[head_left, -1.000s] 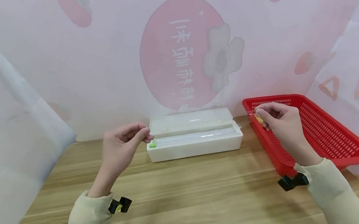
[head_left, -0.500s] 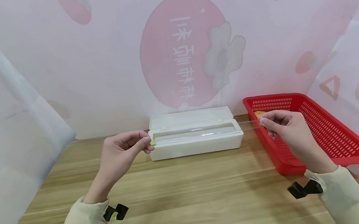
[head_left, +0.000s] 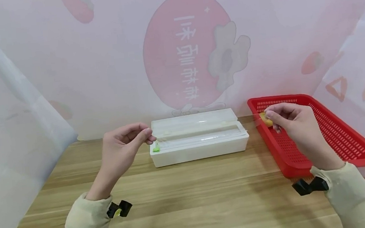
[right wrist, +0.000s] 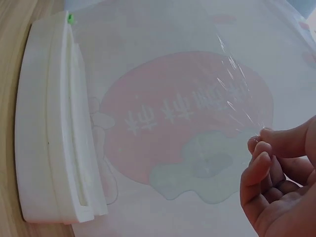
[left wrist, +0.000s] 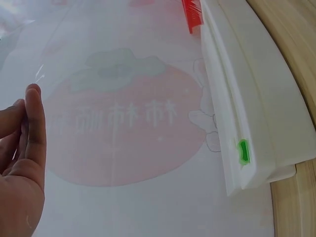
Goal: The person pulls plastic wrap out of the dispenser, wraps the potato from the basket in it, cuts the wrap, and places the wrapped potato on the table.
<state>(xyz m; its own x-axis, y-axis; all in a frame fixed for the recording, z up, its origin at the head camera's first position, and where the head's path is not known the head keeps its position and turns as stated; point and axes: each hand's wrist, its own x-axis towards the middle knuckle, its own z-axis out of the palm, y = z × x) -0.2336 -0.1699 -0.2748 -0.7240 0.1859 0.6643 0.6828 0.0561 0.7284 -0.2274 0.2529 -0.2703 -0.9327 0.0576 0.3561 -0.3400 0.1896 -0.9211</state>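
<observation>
Between my two raised hands stretches a sheet of clear cling film [right wrist: 230,63], its creases catching light in the right wrist view. My left hand [head_left: 121,147] pinches one corner with thumb and fingers, left of and above the white cling film dispenser [head_left: 202,153]. The opposite corner is pinched by my right hand [head_left: 297,126], which overlaps the red basket in the head view. The dispenser's lid [head_left: 196,119] is tipped back, showing the shiny film roll [head_left: 211,138] inside. A green slide cutter [head_left: 156,148] sits at the dispenser's left end.
On the right stands a red plastic basket [head_left: 285,168] with perforated walls. A small yellow item [head_left: 266,120] lies in its back left corner, partly behind my right hand. Printed pinkish sheeting [head_left: 113,80] walls the wooden table [head_left: 191,201] at the back and sides.
Both hands dipped toward the dispenser half a second ago and are now higher again, still pinching the film. The right hand has shifted slightly right, and more of the yellow item shows.
</observation>
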